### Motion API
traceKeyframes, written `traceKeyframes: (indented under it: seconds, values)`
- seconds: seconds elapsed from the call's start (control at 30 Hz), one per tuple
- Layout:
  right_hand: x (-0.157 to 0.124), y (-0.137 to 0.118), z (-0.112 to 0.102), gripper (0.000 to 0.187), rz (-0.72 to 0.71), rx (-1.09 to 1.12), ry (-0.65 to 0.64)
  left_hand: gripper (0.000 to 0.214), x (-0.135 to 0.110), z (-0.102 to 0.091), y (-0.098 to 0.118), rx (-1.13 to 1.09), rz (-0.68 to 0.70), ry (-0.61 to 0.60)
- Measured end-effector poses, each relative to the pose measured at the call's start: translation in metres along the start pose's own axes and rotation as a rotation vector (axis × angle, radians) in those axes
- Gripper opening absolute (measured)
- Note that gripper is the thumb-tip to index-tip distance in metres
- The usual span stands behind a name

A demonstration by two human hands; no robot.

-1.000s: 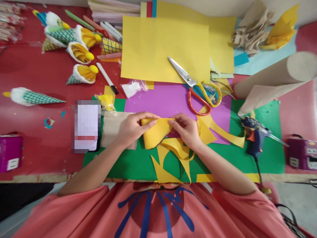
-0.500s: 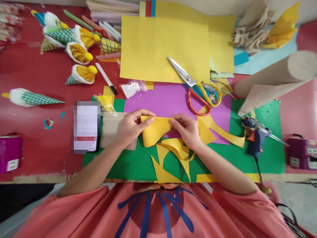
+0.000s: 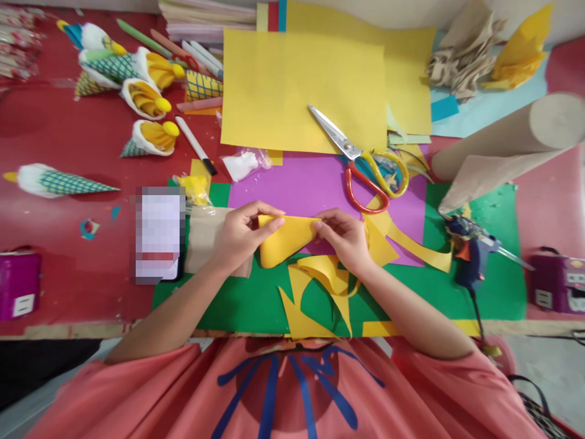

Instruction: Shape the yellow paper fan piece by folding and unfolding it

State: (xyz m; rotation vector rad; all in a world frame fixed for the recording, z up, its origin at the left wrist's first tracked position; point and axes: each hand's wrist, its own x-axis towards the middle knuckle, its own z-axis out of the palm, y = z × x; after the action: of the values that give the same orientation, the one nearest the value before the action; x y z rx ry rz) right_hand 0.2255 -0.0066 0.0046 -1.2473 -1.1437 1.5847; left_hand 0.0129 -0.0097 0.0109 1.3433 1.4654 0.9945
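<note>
Between my two hands is a folded piece of yellow paper (image 3: 284, 238), its straight fold along the top and its loose rounded part hanging lower at the left. My left hand (image 3: 249, 231) is closed on the left end, thumb in front and fingers behind. At the right end my right hand (image 3: 342, 236) pinches the same piece between thumb and forefinger. Curved yellow paper scraps (image 3: 304, 311) lie just below my hands on the green sheet (image 3: 219, 305). Scissors (image 3: 351, 152) with one red and one yellow handle rest above my right hand, blades slightly crossed onto large yellow sheets (image 3: 301, 91).
A glue gun (image 3: 473, 256) and a brown paper roll (image 3: 498, 140) are on the right. A phone (image 3: 159, 235) lies left of my hands. Cone-shaped checked crafts (image 3: 150, 137), a marker (image 3: 195, 145) and small plastic bags (image 3: 247, 163) are at the upper left.
The lower flap of the yellow paper has pressed flatter and risen slightly, closing the gap seen before along its lower edge. Both hands keep nearly the same place.
</note>
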Motion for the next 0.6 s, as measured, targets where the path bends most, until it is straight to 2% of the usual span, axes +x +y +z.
traceKeyframes:
  seconds: [0.27, 0.6]
  values:
    - [-0.0001, -0.0043, 0.0, 0.04, 0.005, 0.064, -0.011, 0.014, -0.0009, 0.0008, 0.0024, 0.025, 0.034, 0.014]
    - [-0.001, -0.0043, -0.0011, 0.04, -0.003, 0.02, 0.003, 0.017, -0.0007, 0.0008, 0.0027, 0.065, 0.052, 0.028]
